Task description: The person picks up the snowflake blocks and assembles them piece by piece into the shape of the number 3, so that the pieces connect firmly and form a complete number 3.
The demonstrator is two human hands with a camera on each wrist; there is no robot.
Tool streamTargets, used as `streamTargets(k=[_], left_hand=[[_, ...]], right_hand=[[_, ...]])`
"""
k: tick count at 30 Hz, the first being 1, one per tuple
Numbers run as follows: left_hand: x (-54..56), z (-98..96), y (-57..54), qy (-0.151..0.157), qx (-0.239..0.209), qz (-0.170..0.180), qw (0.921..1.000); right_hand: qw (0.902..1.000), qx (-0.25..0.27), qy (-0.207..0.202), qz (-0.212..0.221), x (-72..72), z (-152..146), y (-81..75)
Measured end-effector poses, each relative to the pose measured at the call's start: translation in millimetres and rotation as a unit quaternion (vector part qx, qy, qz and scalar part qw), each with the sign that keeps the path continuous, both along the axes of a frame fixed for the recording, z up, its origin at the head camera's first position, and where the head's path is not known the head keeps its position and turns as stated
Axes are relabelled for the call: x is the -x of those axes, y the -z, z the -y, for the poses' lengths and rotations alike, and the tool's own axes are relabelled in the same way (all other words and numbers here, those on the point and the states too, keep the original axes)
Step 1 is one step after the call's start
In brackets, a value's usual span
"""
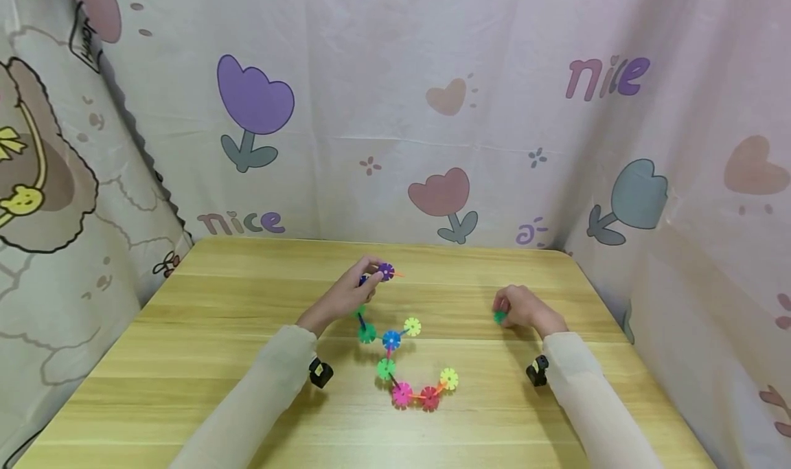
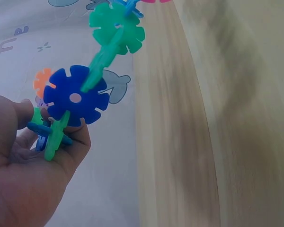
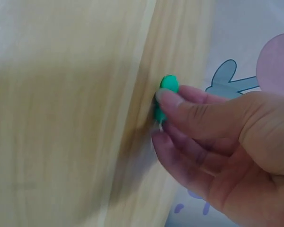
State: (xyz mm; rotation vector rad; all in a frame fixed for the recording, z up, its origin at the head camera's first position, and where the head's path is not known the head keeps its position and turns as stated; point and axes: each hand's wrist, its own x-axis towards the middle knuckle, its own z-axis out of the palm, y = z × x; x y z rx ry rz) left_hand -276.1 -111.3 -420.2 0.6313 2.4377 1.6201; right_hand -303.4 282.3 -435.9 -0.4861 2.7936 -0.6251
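A chain of slotted plastic snowflake discs [image 1: 391,340] in green, blue, pink, red and yellow hangs down toward the person over the wooden table. My left hand [image 1: 353,290] grips its far end, where a purple disc [image 1: 386,271] with an orange one beside it shows past the fingers. In the left wrist view, a dark blue disc [image 2: 75,97] and green discs [image 2: 117,28] lead away from the curled fingers, which partly hide several more. Off to the right, my right hand [image 1: 522,305] pinches a single green disc [image 3: 169,84] between thumb and fingers, close over the table.
The wooden table [image 1: 204,304] reaches back to a printed curtain [image 1: 346,201] that hangs behind it and along both sides. A small black camera [image 1: 321,373] is worn at the left wrist, and another [image 1: 537,371] at the right.
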Motion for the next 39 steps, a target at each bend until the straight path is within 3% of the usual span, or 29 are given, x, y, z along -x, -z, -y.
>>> streamTargets(k=[8, 14, 26, 39], left_hand=[[1.1, -0.2, 3.3, -0.007, 0.003, 0.003, 1.0000], [0.7, 1.5, 3.1, -0.014, 0.000, 0.008, 0.9999], [0.1, 0.7, 8.8, -0.019, -0.003, 0.017, 0.9997], [1.8, -0.6, 5.8, -0.022, -0.005, 0.010, 0.9997]], right_hand=[[0.9988, 0.014, -0.002, -0.046, 3.4, 1.4, 6.9], [0.9968, 0.030, -0.011, -0.074, 7.3, 17.4, 2.1], [0.9934, 0.108, -0.020, -0.033, -0.4, 65.4, -8.9], [0.9805, 0.194, -0.020, -0.020, -4.5, 99.8, -21.8]])
